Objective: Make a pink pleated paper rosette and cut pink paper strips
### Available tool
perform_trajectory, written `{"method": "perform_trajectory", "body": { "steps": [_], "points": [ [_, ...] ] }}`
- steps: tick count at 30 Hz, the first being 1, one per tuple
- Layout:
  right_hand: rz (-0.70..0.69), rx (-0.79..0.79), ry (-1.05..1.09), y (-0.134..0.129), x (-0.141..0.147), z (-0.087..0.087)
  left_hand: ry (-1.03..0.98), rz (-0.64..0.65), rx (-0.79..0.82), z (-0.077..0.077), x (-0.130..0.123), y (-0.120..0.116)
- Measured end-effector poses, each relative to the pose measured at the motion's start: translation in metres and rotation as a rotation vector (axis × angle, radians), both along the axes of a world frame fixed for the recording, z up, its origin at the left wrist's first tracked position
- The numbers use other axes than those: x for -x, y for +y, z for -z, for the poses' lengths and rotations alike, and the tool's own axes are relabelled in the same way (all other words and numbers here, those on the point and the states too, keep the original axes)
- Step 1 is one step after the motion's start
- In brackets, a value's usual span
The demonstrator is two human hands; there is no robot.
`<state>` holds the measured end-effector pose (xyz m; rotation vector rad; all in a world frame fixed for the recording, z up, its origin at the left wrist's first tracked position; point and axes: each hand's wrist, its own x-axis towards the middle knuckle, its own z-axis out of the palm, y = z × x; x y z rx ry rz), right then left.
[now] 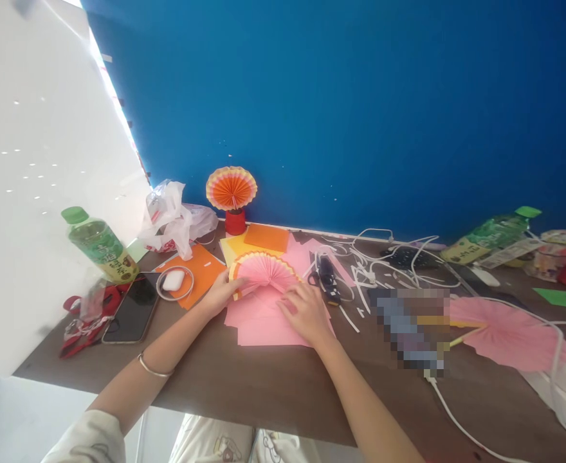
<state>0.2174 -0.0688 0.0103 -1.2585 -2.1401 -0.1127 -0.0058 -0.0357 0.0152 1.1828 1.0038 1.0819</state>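
Spread in a half circle, a pleated paper fan (267, 265) with pink folds and a yellow-orange edge rests above a stack of pink paper sheets (258, 328). My left hand (221, 292) grips the fan's left end, thumb on top. At its right end, my right hand (307, 310) has bent fingers closed on the lower right folds; the fingertips are partly hidden. Black-handled scissors (328, 280) lie just right of that hand. Behind the fan are an orange sheet (267, 238) and a yellow sheet (233, 247).
A finished round orange fan (231, 188) stands in a red holder (235, 222) by the blue wall. To the left are a green-capped bottle (100, 247), a phone (133, 308) and a coiled white cable (190, 283). Rightward lie paper scraps, cables, a pink fan (514, 334) and another bottle (488, 238).
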Motion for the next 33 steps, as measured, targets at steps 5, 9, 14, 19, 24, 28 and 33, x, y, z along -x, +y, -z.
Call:
{"method": "perform_trajectory", "body": {
  "steps": [5, 9, 14, 19, 24, 28, 33],
  "points": [
    [0.014, 0.133, 0.013, 0.006, 0.000, 0.015, 0.720, -0.423, -0.491, -0.002, 0.005, -0.002],
    [0.061, 0.157, 0.044, 0.009, -0.002, 0.018, 1.127, -0.253, -0.722, 0.001, 0.001, -0.008],
    [0.113, 0.198, 0.022, 0.008, 0.000, 0.015, 1.335, -0.066, -0.638, 0.006, -0.005, -0.010],
    [0.147, 0.200, -0.032, 0.005, 0.006, 0.015, 1.472, 0.002, -0.698, 0.006, -0.005, -0.009],
    [0.146, 0.213, -0.038, 0.004, 0.007, 0.015, 1.530, 0.044, -0.740, 0.006, -0.006, -0.010],
    [0.189, 0.239, -0.051, 0.004, 0.007, 0.013, 1.501, -0.002, -0.732, 0.005, -0.006, -0.011],
    [0.258, 0.232, -0.206, 0.000, 0.012, 0.008, 1.578, 0.091, -0.757, -0.004, -0.012, -0.019]
  ]
}}
